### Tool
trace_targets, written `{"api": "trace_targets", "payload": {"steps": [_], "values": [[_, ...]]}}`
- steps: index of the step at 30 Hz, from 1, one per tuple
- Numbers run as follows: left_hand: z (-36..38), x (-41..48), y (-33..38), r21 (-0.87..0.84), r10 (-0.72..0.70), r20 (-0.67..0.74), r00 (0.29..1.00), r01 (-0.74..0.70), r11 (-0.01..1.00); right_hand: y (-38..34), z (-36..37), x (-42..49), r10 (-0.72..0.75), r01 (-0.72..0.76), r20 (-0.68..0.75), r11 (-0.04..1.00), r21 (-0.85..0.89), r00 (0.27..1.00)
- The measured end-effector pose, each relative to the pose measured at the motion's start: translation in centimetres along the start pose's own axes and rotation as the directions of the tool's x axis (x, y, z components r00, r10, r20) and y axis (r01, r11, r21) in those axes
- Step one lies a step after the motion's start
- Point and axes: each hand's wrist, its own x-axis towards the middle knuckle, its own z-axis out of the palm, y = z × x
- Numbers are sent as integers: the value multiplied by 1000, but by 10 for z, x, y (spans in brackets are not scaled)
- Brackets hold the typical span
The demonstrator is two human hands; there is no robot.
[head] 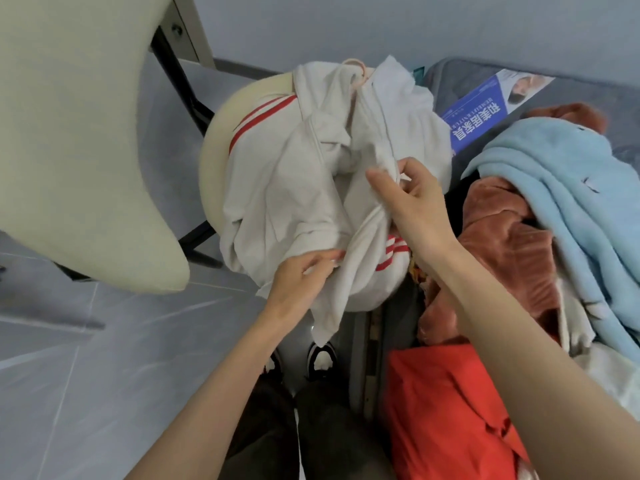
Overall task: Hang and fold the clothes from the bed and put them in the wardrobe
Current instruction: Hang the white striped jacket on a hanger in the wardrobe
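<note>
A cream jacket with red stripes [277, 188] lies bunched over a round cream chair seat, with a pale pink hanger [356, 69] poking out at its top. My left hand [301, 278] pinches the jacket's lower front edge. My right hand [412, 206] pinches the opposite front edge higher up, near a red-striped cuff. On the bed to the right lies a heap of clothes: a light blue fleece [568, 202], a rust-coloured velvet garment [502, 237] and a bright red garment [450, 410].
A second cream chair [79, 140] stands at the left on the grey tiled floor [86, 375]. A blue printed label [485, 109] lies on the grey mattress at the back right. My legs and shoes show below, between chair and bed.
</note>
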Motion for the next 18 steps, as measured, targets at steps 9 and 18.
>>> {"api": "trace_targets", "payload": {"steps": [9,18], "values": [[9,22,5,125,-34,-56,998,41,991,4,7,40,113,-120,79,989,90,990],[-2,19,13,129,-82,-157,984,103,986,62,-3,2,173,-50,325,934,-354,930]]}}
